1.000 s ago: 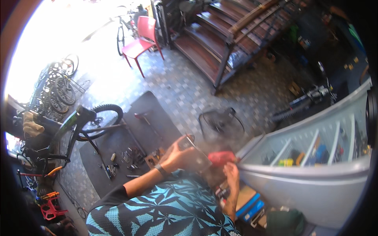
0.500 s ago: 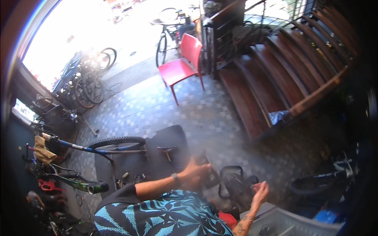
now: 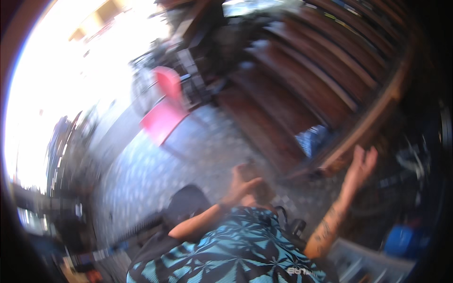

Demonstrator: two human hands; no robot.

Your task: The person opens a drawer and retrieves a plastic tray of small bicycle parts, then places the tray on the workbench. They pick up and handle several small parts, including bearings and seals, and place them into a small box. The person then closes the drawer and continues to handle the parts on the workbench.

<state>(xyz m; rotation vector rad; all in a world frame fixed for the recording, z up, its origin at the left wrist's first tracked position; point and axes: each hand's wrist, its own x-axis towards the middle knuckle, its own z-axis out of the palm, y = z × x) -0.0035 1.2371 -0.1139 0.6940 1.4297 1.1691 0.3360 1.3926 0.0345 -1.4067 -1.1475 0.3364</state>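
Observation:
My left hand (image 3: 239,185) is in front of my body, blurred by motion, its thumb held apart from the fingers. Just beyond its thumb is a blurred brownish shape (image 3: 262,192) that I cannot identify; no grip on it shows. Out to the right, my right hand (image 3: 362,165) is raised with its fingers apart and nothing in them. It is nearest to the lower end of the wooden staircase (image 3: 269,118). My patterned blue and black shirt (image 3: 226,250) fills the lower middle.
A red chair (image 3: 165,120) stands on the tiled floor ahead. A crumpled blue-white bag (image 3: 311,140) lies on a lower stair. At the lower right are a grey plastic crate (image 3: 363,264) and a blue object (image 3: 398,240). Blurred bikes (image 3: 71,137) line the left.
The view has swung right, so the chair and stairs sit further left. My right hand has gone from low beside the dark bag-like object to raised and stretched out. My left hand remains before my body.

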